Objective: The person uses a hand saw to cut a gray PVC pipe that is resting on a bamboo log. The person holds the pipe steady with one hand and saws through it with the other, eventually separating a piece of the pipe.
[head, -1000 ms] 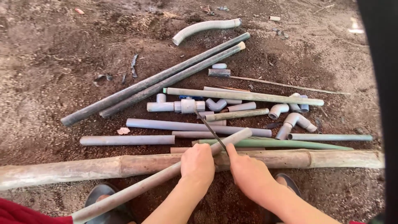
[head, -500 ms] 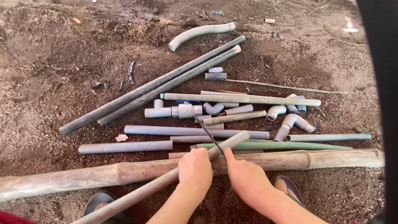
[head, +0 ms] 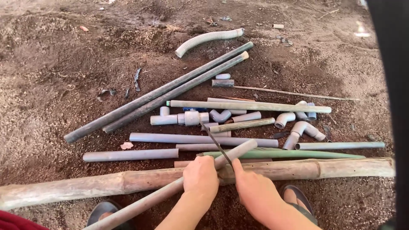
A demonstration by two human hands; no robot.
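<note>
While the grey pipe [head: 170, 194] lies slanted across the bamboo pole [head: 128, 181] on the bare ground, it is gripped by the left hand [head: 201, 179], fingers closed round it. A thin saw blade [head: 216, 145] is pinched in the right hand [head: 255, 194] and set against the pipe. Sawing would likely go best with the pipe pressed firmly down and the blade kept square. No packages, labels or signs are seen.

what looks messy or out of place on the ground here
The grey pipes and elbow fittings lie scattered at odd angles on bare dirt, unsorted. A corrugated hose lies apart at the top. Nothing looks broken.
</note>
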